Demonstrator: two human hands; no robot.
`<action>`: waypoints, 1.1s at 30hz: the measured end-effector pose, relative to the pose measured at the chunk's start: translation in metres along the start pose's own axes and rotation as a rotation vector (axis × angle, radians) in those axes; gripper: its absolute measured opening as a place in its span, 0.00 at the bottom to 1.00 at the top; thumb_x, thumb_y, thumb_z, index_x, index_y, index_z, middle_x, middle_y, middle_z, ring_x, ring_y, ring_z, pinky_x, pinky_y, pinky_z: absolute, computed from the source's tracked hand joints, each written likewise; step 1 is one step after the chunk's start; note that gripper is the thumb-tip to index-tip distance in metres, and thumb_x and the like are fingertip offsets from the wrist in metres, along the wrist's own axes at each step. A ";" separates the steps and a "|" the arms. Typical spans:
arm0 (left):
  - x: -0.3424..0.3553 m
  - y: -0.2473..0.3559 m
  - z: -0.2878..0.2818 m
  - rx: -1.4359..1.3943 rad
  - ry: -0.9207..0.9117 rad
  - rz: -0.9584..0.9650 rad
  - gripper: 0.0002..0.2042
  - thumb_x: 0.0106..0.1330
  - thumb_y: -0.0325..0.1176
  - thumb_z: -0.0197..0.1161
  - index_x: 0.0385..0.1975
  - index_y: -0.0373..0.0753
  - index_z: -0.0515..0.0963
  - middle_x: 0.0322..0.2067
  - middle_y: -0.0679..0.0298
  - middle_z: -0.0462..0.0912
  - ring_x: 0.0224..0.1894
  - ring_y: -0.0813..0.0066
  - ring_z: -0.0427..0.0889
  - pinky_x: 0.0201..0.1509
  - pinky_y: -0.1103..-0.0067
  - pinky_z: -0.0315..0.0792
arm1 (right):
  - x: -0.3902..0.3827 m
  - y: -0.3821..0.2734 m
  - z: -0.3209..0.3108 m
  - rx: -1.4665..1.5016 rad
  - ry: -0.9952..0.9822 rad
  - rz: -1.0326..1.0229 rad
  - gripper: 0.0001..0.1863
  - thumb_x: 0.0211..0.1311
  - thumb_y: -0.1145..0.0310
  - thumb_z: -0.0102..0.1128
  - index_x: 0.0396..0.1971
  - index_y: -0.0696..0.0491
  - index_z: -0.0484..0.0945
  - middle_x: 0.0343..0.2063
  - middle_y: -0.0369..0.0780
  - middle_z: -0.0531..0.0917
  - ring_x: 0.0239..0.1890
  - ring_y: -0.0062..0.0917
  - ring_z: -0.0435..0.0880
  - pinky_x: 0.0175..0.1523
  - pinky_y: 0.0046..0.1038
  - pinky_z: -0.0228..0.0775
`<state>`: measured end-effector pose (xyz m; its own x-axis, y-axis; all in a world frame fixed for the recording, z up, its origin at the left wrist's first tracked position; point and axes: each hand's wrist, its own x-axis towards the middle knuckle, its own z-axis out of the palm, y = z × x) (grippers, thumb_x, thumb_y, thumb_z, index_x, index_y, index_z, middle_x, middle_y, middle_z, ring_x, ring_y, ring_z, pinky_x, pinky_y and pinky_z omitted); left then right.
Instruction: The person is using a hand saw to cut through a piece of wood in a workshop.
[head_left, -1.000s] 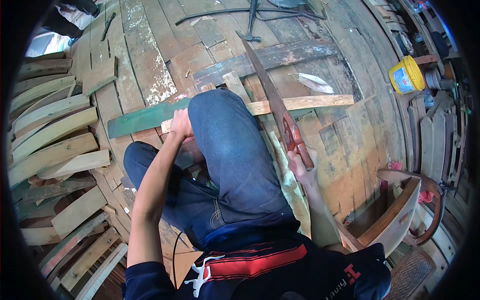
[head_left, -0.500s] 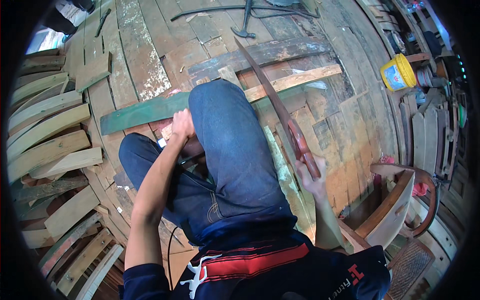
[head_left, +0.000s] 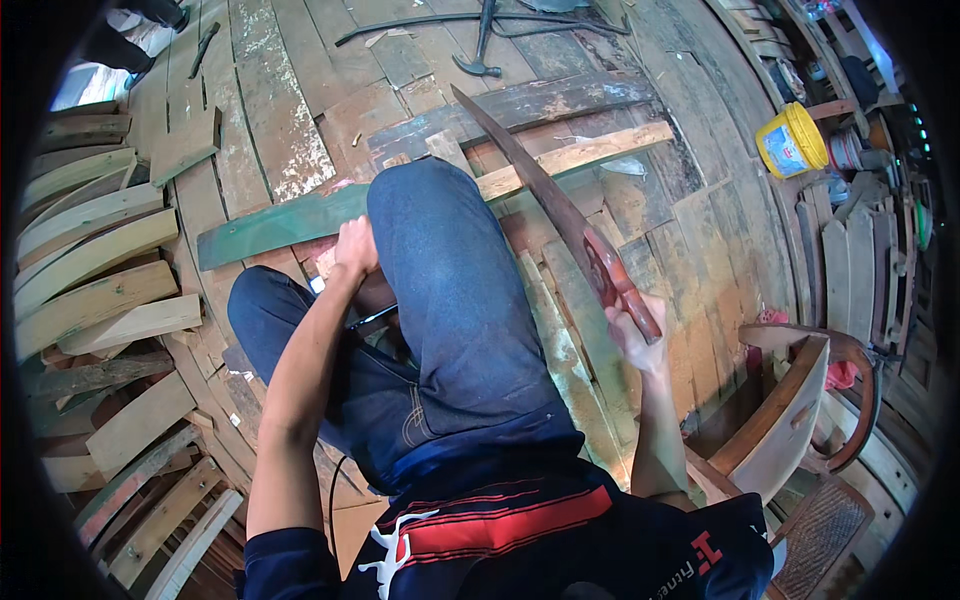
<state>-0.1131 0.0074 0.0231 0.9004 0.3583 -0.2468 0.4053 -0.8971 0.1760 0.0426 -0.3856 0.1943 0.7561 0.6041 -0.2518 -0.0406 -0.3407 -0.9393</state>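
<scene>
My right hand is wrapped round the reddish-brown handle of a handsaw. The blade slants away to the left, crossing above a pale-edged wooden board beyond my raised knee. Left of that knee, my left hand is closed in a fist beside a green-painted board. Whatever its fingers grip is hidden from view. My knee covers the middle of the boards. A dark weathered plank lies just behind them, and a short block pokes out past the knee.
Curved wooden pieces are stacked along the left. A claw hammer and a dark bar lie at the far side. On the right are a yellow bucket and a curved wooden frame. Someone's legs show far left.
The saw handle and my right hand have shifted right, while the blade tip has swung left and slightly nearer. My left hand stays beside the knee. The whole view has drifted slightly.
</scene>
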 end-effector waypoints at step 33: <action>0.003 -0.019 0.004 -0.005 -0.132 -0.003 0.12 0.53 0.37 0.53 0.31 0.38 0.76 0.32 0.53 0.75 0.36 0.55 0.74 0.41 0.67 0.66 | -0.018 0.008 0.009 -0.049 -0.053 -0.129 0.05 0.53 0.76 0.53 0.19 0.58 0.74 0.09 0.32 0.67 0.13 0.15 0.66 0.19 0.21 0.56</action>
<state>-0.1186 0.0247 0.0150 0.8707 0.3231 -0.3707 0.4085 -0.8949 0.1795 0.0229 -0.3923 0.1893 0.7172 0.6819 -0.1433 0.0874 -0.2921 -0.9524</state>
